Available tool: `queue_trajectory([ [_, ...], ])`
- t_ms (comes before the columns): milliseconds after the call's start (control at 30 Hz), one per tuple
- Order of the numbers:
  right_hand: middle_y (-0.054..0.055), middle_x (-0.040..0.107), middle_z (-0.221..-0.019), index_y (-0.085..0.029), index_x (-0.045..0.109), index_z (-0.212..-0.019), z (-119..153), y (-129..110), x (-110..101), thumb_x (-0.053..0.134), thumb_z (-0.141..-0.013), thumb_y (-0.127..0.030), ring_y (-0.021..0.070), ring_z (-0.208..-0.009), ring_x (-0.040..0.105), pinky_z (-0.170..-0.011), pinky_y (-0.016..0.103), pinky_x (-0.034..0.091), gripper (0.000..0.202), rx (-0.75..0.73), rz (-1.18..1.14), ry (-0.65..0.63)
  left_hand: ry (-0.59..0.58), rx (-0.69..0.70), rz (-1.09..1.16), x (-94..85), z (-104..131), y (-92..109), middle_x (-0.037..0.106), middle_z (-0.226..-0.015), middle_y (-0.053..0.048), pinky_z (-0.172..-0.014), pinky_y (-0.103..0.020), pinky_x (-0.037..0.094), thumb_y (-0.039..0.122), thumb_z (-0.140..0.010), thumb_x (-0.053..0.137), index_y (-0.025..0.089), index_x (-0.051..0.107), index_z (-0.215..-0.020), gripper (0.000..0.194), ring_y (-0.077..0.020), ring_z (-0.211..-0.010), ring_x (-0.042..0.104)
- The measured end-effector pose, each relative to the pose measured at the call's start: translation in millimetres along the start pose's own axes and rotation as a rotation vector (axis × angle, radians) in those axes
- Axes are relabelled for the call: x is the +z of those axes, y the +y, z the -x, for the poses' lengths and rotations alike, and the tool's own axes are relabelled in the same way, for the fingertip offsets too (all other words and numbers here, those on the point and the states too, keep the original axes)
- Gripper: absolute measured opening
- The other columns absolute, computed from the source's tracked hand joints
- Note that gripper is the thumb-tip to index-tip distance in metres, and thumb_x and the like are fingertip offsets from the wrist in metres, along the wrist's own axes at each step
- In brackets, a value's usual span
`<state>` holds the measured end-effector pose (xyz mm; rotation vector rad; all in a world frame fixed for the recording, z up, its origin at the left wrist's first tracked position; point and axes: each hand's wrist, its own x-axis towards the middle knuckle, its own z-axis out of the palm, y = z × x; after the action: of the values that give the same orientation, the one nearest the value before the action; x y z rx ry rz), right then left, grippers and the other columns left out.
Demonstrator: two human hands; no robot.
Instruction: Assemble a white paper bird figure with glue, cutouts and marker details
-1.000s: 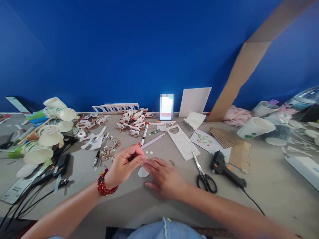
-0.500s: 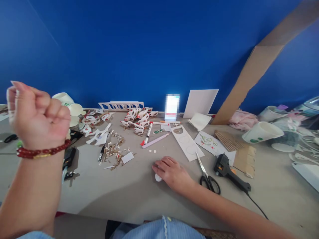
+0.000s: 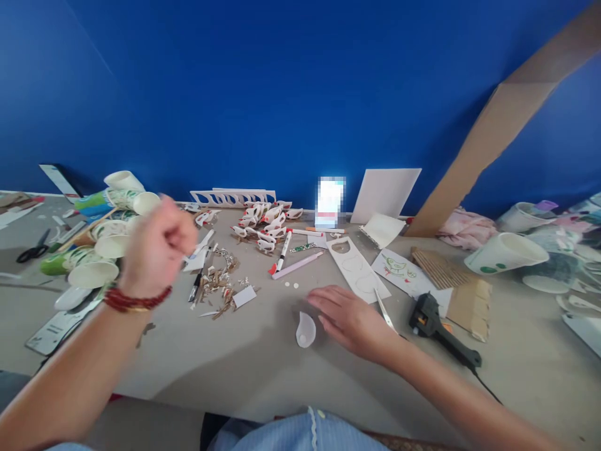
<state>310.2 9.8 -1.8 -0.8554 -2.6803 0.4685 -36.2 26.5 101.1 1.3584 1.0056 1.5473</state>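
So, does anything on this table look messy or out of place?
Yes: brown and white scraps lie strewn left of the teardrop-shaped white cutout, like litter, and paper cups lie on their sides farther left rather than standing.

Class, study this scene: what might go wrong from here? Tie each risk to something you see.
1. The right hand is close beside the white teardrop-shaped cutout; a careless sweep might shift it.
2. The two small white discs lie unheld and could be brushed away.
3. The scissors are partly hidden by the right arm, which might knock them.
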Motion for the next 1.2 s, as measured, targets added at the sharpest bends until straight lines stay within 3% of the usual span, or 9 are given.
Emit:
queue_trajectory([
  [133,0.010,0.061,-0.126,-0.022,0.055,-0.127,-6.6,1.6,-5.7,0.048,-0.092,-0.019,0.0242,-0.115,0.056,-0.096,0.041,0.049,0.036,0.050,-0.103,0.078,-0.322,-0.535,0.104,48.6,28.4,-41.3,0.043,-0.057,0.004,-0.043,-0.020,0.031,0.026,-0.093,0.046,0.018,0.045,-0.067,0.027,-0.0070,-0.045,0.038],
  [300,0.009,0.062,-0.125,-0.023,0.056,-0.126,-8.3,0.4,-7.9,0.049,-0.094,-0.022,0.0231,-0.115,0.058,-0.097,0.039,0.049,0.033,0.045,-0.137,0.093,-0.371,-0.699,0.250,59.7,38.1,-61.0,0.052,-0.072,0.001,-0.055,-0.022,0.041,0.028,-0.090,0.056,0.017,0.052,-0.075,0.019,-0.0087,-0.057,0.050],
  [500,0.010,0.063,-0.122,-0.023,0.057,-0.123,-9.6,1.5,-8.6,0.047,-0.095,-0.025,0.0232,-0.114,0.059,-0.096,0.039,0.050,0.029,0.030,-0.157,0.158,-0.301,-0.592,0.009,48.7,35.7,-54.7,0.058,-0.079,-0.001,-0.060,-0.020,0.043,0.028,-0.082,0.067,0.016,0.057,-0.081,0.016,-0.0100,-0.066,0.054],
  [733,0.009,0.065,-0.120,-0.023,0.060,-0.119,-9.7,6.9,-8.8,0.049,-0.094,-0.024,0.0228,-0.111,0.062,-0.094,0.038,0.051,0.027,0.058,-0.191,0.157,-0.213,-0.190,-0.701,20.9,38.4,-44.4,0.054,-0.064,0.004,-0.053,-0.021,0.034,0.039,-0.086,0.060,0.019,0.058,-0.081,0.020,-0.0110,-0.058,0.048],
  [833,0.008,0.065,-0.120,-0.023,0.061,-0.118,-8.0,10.6,-7.3,0.048,-0.094,-0.023,0.0218,-0.111,0.062,-0.094,0.037,0.051,0.027,0.066,-0.212,0.158,-0.270,-0.114,-0.973,4.7,39.4,-46.8,0.051,-0.055,0.004,-0.053,-0.024,0.032,0.043,-0.091,0.051,0.020,0.058,-0.069,0.033,-0.0122,-0.053,0.046],
  [900,0.008,0.065,-0.120,-0.024,0.061,-0.117,-7.4,13.1,-6.1,0.047,-0.094,-0.022,0.0212,-0.111,0.062,-0.094,0.037,0.051,0.027,0.058,-0.221,0.163,-0.415,-0.046,-1.119,-5.4,39.1,-49.0,0.061,-0.068,0.000,-0.066,-0.027,0.039,0.045,-0.090,0.051,0.020,0.063,-0.069,0.035,-0.0161,-0.066,0.055],
  [1000,0.008,0.066,-0.119,-0.024,0.062,-0.114,-7.6,16.2,-5.1,0.047,-0.093,-0.019,0.0205,-0.109,0.062,-0.093,0.035,0.051,0.027,0.050,-0.218,0.160,-0.424,0.093,-1.303,-14.2,39.4,-49.8,0.065,-0.105,-0.006,-0.090,-0.037,0.039,0.049,-0.079,0.065,0.023,0.069,-0.084,0.026,-0.0258,-0.097,0.057],
  [1133,0.008,0.066,-0.119,-0.023,0.062,-0.114,-8.4,17.5,-6.2,0.048,-0.091,-0.017,0.0197,-0.103,0.065,-0.088,0.033,0.053,0.027,0.080,-0.205,0.152,-0.260,0.086,-1.344,-14.5,43.8,-49.9,0.059,-0.072,-0.001,-0.074,-0.031,0.043,0.038,-0.088,0.054,0.020,0.062,-0.081,0.021,-0.0179,-0.067,0.055],
  [1200,0.008,0.066,-0.117,-0.023,0.063,-0.112,-8.3,17.2,-7.4,0.047,-0.091,-0.016,0.0193,-0.100,0.066,-0.086,0.032,0.053,0.027,0.084,-0.202,0.151,-0.277,0.056,-1.298,-13.8,46.2,-51.7,0.060,-0.080,-0.001,-0.068,-0.028,0.044,0.029,-0.089,0.050,0.020,0.060,-0.105,0.021,-0.0167,-0.066,0.055],
])
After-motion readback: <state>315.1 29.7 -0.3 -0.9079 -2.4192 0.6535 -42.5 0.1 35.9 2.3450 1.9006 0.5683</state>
